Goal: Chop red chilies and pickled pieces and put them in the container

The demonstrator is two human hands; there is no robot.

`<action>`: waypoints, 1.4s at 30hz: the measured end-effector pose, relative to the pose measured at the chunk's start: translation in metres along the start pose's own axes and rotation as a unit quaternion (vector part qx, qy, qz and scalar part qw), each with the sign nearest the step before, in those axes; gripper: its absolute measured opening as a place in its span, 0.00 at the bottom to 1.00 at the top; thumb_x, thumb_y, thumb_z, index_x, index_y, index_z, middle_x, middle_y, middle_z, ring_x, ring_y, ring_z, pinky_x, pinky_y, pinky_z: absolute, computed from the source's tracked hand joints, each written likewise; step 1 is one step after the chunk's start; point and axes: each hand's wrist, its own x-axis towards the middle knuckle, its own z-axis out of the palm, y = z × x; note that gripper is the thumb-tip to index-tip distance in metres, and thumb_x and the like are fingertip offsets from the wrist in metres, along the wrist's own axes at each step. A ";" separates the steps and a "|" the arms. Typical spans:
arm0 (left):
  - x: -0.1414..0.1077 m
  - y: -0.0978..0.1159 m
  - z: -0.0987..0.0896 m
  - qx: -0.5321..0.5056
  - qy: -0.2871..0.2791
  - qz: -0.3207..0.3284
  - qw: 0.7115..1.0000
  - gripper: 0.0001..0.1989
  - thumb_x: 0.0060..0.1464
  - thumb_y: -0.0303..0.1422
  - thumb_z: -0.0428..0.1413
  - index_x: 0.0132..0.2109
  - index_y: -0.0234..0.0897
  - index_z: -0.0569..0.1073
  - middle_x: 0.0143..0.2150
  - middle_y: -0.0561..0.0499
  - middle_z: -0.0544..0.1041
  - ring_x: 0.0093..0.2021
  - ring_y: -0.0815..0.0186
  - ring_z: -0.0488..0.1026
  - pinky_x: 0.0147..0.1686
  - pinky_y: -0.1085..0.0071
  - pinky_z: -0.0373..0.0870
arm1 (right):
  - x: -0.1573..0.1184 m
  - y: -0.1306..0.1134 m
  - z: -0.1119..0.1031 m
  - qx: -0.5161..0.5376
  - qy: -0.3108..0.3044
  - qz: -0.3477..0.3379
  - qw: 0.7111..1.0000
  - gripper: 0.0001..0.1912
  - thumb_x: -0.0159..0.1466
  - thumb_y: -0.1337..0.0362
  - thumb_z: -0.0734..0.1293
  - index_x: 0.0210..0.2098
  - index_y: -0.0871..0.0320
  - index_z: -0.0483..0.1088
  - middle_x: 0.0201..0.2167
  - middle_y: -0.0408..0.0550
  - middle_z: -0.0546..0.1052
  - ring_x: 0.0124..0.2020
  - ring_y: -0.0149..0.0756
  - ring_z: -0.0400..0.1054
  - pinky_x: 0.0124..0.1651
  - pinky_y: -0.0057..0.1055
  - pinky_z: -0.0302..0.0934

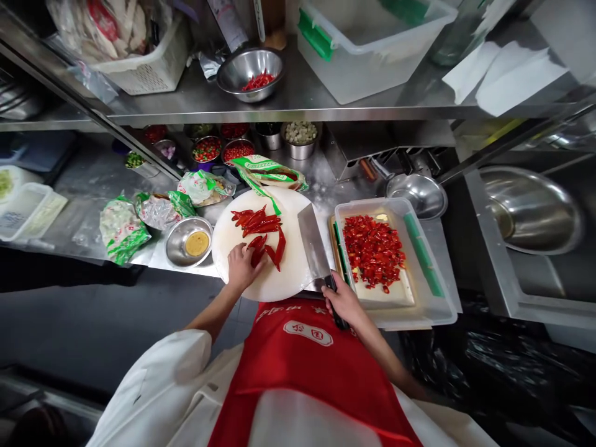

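On a round white cutting board (pixel 291 273) lie several whole red chili peppers (pixel 261 221). My left hand (pixel 244 267) is at the board's lower left, its fingers curled onto the nearest chilies. My right hand (pixel 345 299) is closed around the black handle of a cleaver (pixel 314 242). The wide blade rests over the board's right edge, apart from the chilies. Just right of it stands a clear plastic bin (pixel 437 304) with a heap of cut red chilies (pixel 374 251) inside. Part of a green-and-white plastic bag (pixel 270 172) overlaps the board's far edge.
A steel bowl with yellowish contents (pixel 173 253) and plastic bags (pixel 121 228) stand left of the board. Small containers of chopped ingredients (pixel 238 151) line the back beneath a steel shelf (pixel 298 115). An empty steel bowl (pixel 419 194) sits behind the bin.
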 end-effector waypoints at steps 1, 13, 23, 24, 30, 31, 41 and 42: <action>-0.002 0.004 0.000 0.002 -0.010 0.033 0.999 0.23 0.58 0.43 0.54 0.56 0.38 0.73 0.60 0.38 0.67 0.60 0.48 0.63 0.59 0.52 0.62 | 0.000 -0.001 -0.001 -0.007 -0.002 -0.005 1.000 0.21 0.63 0.54 0.60 0.53 0.52 0.57 0.20 0.33 0.66 0.16 0.32 0.64 0.19 0.26 0.59; 0.048 0.049 0.001 0.071 -0.112 0.281 0.950 0.19 0.58 0.27 0.51 0.55 0.41 0.74 0.55 0.42 0.70 0.54 0.54 0.67 0.54 0.58 0.64 | 0.004 0.005 -0.008 0.010 -0.013 -0.008 1.000 0.19 0.62 0.54 0.63 0.49 0.52 0.59 0.19 0.34 0.67 0.16 0.33 0.63 0.19 0.28 0.60; 0.057 0.091 -0.003 0.113 -0.074 0.266 0.955 0.09 0.61 0.28 0.50 0.43 0.34 0.75 0.37 0.44 0.76 0.39 0.58 0.74 0.51 0.54 0.59 | 0.006 0.007 -0.008 0.040 -0.002 0.017 0.999 0.19 0.62 0.52 0.62 0.48 0.52 0.56 0.22 0.37 0.69 0.18 0.34 0.63 0.20 0.29 0.61; 0.047 0.088 -0.005 0.105 -0.070 0.239 0.963 0.09 0.61 0.29 0.51 0.42 0.33 0.75 0.36 0.44 0.76 0.38 0.58 0.74 0.49 0.55 0.60 | 0.006 0.006 -0.008 0.041 -0.005 0.019 0.999 0.20 0.62 0.52 0.62 0.49 0.52 0.56 0.22 0.38 0.69 0.18 0.35 0.64 0.20 0.30 0.61; -0.018 0.038 0.001 0.024 -0.004 0.068 0.997 0.15 0.58 0.38 0.59 0.51 0.39 0.75 0.45 0.42 0.75 0.46 0.54 0.72 0.45 0.59 0.67 | 0.002 -0.002 -0.017 -0.027 -0.026 0.013 0.999 0.28 0.63 0.52 0.59 0.59 0.56 0.56 0.17 0.37 0.68 0.18 0.38 0.64 0.22 0.31 0.61; -0.025 0.028 0.005 0.006 0.019 0.046 0.999 0.19 0.56 0.40 0.60 0.54 0.40 0.74 0.48 0.41 0.74 0.48 0.53 0.71 0.46 0.58 0.68 | 0.000 -0.004 -0.021 -0.050 -0.034 0.005 0.998 0.29 0.63 0.52 0.59 0.60 0.57 0.55 0.16 0.36 0.67 0.17 0.38 0.65 0.22 0.31 0.60; -0.060 -0.022 0.013 -0.126 -0.001 0.006 0.992 0.13 0.65 0.34 0.49 0.52 0.40 0.75 0.43 0.46 0.72 0.43 0.64 0.72 0.42 0.69 0.72 | -0.016 -0.024 -0.049 -0.278 -0.084 -0.073 0.954 0.30 0.65 0.53 0.58 0.64 0.58 0.61 0.29 0.47 0.78 0.24 0.40 0.71 0.32 0.34 0.64; -0.058 -0.020 0.011 -0.126 -0.001 0.008 0.992 0.12 0.64 0.33 0.50 0.49 0.40 0.77 0.43 0.46 0.72 0.42 0.64 0.72 0.42 0.68 0.71 | -0.017 -0.025 -0.049 -0.297 -0.079 -0.080 0.948 0.30 0.65 0.53 0.58 0.64 0.58 0.62 0.31 0.49 0.79 0.25 0.41 0.71 0.33 0.35 0.65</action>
